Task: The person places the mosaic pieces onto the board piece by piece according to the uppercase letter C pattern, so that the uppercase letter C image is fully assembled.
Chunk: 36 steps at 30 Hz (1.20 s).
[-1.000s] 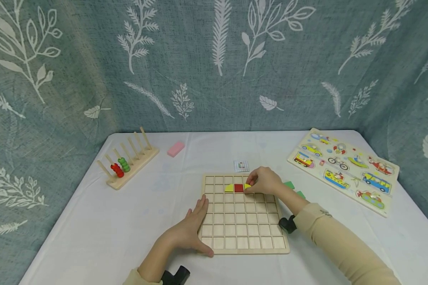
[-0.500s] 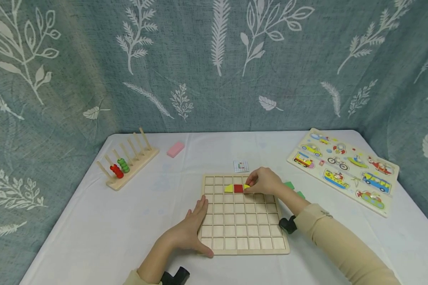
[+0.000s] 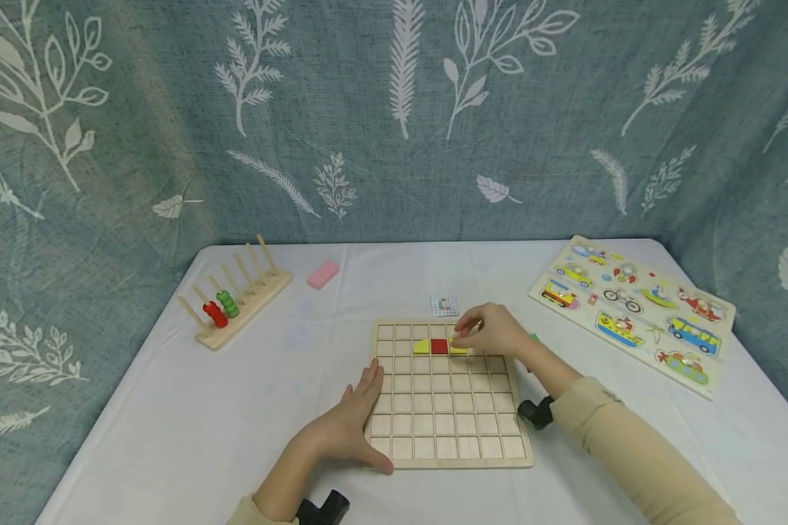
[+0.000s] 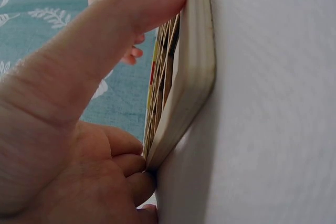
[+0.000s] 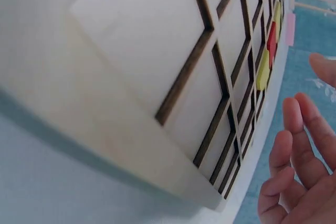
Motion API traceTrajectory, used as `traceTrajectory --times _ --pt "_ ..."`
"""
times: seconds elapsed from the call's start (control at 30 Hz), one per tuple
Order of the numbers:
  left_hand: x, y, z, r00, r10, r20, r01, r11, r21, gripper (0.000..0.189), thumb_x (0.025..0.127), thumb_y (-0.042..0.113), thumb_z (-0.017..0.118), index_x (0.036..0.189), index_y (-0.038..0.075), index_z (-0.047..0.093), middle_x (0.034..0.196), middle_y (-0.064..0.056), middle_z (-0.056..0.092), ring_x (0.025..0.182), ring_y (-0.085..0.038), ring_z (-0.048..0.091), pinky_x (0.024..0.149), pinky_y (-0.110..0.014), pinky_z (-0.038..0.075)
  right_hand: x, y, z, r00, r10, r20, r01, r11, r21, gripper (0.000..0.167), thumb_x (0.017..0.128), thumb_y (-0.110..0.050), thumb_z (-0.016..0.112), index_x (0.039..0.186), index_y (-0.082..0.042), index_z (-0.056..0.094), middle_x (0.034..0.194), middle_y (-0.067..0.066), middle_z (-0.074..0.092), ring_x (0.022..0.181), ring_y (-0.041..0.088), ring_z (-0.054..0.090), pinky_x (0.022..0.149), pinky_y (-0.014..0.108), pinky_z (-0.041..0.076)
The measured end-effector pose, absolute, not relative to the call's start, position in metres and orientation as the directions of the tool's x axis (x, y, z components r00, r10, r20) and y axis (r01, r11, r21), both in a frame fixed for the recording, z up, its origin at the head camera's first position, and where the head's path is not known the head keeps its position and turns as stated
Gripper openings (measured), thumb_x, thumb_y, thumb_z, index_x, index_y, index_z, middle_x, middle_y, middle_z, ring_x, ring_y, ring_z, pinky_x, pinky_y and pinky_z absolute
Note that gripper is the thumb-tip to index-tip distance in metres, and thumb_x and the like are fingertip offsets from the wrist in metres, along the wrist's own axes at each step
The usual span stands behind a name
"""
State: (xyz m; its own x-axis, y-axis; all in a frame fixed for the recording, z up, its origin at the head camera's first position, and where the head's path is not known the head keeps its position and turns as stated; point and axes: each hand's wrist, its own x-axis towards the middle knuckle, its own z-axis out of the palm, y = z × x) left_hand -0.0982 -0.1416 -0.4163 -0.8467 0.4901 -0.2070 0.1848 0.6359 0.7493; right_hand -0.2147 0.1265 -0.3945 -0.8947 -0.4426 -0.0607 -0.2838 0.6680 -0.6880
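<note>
A wooden grid board (image 3: 412, 423) lies on the table, with a row of tiles in one of its far rows. A red square tile (image 3: 438, 346) sits between a left yellow tile (image 3: 422, 348) and a right yellow tile (image 3: 459, 351). My right hand (image 3: 495, 332) hovers just over the right yellow tile and partly hides it. In the right wrist view the fingers of that hand (image 5: 302, 156) are apart from the tiles and hold nothing. My left hand (image 3: 348, 426) rests at the board's near left corner, fingers along the left side, thumb on the front rim (image 4: 197, 51).
A small printed pattern card (image 3: 443, 305) lies behind the board. Green tiles (image 3: 534, 337) are mostly hidden behind the right wrist. Further off are a peg stand (image 3: 249, 306) with red and green beads, a pink block (image 3: 323, 275) and a vehicle puzzle board (image 3: 630, 313).
My right hand has let go of the right yellow tile and lifted slightly to the right, showing more of it. My left hand and the board have stayed in place.
</note>
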Motion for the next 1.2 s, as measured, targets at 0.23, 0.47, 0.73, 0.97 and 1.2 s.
traceTrajectory --times 0.23,0.47,0.73,0.97,1.2 --pt "-0.099 -0.141 -0.416 -0.848 0.489 -0.207 0.186 0.640 0.746 0.137 0.044 0.035 0.091 0.143 -0.007 0.006 0.150 -0.018 -0.007 0.138 -0.030 -0.003 0.109 -0.051 0.004 -0.214 0.137 -0.391 -0.860 -0.510 -0.023 -0.343 0.610 -0.714 0.026 0.076 -0.021 0.072 0.096 -0.003 0.069 0.088 0.001 0.066 0.073 0.014 0.056 0.064 0.029 0.047" --pt "-0.098 -0.142 -0.415 -0.846 0.494 -0.203 0.194 0.638 0.746 0.135 0.045 0.034 0.090 0.143 -0.008 0.006 0.150 -0.019 -0.007 0.138 -0.030 -0.004 0.109 -0.051 0.004 -0.213 0.150 -0.388 -0.861 -0.509 -0.026 -0.315 0.571 -0.758 0.029 0.075 -0.021 0.075 0.098 -0.004 0.069 0.094 0.007 0.067 0.074 0.015 0.058 0.066 0.031 0.047" --pt "-0.098 -0.142 -0.416 -0.842 0.499 -0.203 0.196 0.635 0.747 0.135 0.046 0.033 0.090 0.142 -0.009 0.006 0.150 -0.018 -0.008 0.138 -0.031 -0.004 0.108 -0.052 0.003 -0.211 0.168 -0.383 -0.867 -0.498 -0.021 -0.317 0.584 -0.747 0.031 0.075 -0.021 0.075 0.100 -0.004 0.068 0.099 0.008 0.066 0.078 0.016 0.058 0.066 0.030 0.047" --pt "-0.099 -0.142 -0.416 -0.840 0.502 -0.206 0.196 0.634 0.748 0.136 0.046 0.033 0.090 0.143 -0.008 0.005 0.150 -0.018 -0.009 0.138 -0.031 -0.005 0.108 -0.052 0.003 -0.208 0.183 -0.380 -0.872 -0.489 -0.013 -0.323 0.595 -0.736 0.031 0.077 -0.019 0.073 0.102 -0.003 0.067 0.101 0.009 0.065 0.083 0.020 0.057 0.059 0.030 0.048" --pt "-0.099 -0.143 -0.417 -0.838 0.508 -0.202 0.206 0.635 0.744 0.136 0.047 0.035 0.090 0.143 -0.008 0.004 0.150 -0.017 -0.010 0.138 -0.031 -0.005 0.108 -0.052 0.003 -0.208 0.198 -0.384 -0.879 -0.474 -0.043 -0.303 0.627 -0.717 0.030 0.077 -0.020 0.073 0.102 -0.004 0.068 0.101 0.008 0.065 0.082 0.019 0.056 0.061 0.029 0.048"
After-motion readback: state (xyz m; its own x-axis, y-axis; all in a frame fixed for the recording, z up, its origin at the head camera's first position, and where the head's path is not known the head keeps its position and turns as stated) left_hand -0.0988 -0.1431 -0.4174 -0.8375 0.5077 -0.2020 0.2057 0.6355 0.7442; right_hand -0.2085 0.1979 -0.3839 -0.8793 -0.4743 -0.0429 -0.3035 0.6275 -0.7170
